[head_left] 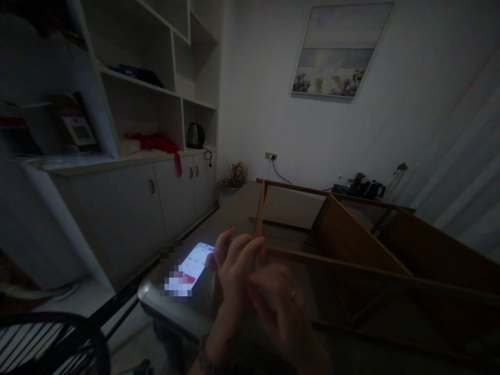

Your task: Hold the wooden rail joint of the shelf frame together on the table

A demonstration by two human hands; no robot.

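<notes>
My left grip (236, 263), bent, beside lit phone (195, 266) on desk (236, 211); right grip (278, 296) curled near wooden frame (357, 237). Can't tell if either pinches anything.

1. At near centre we place the left hand (236, 263) and, to its right, the right hand (279, 302).
2. Left of both we find the phone (195, 268), lying on the table (238, 205).
3. Rightward and beyond the hands we locate the frame (351, 229).
4. Along the left we mark the cabinet (117, 203); on its counter, the cloth (156, 141) lies left of the kettle (196, 136).
5. On the far wall (253, 94) we see the picture (332, 52), above and right of the socket (271, 155).
</notes>
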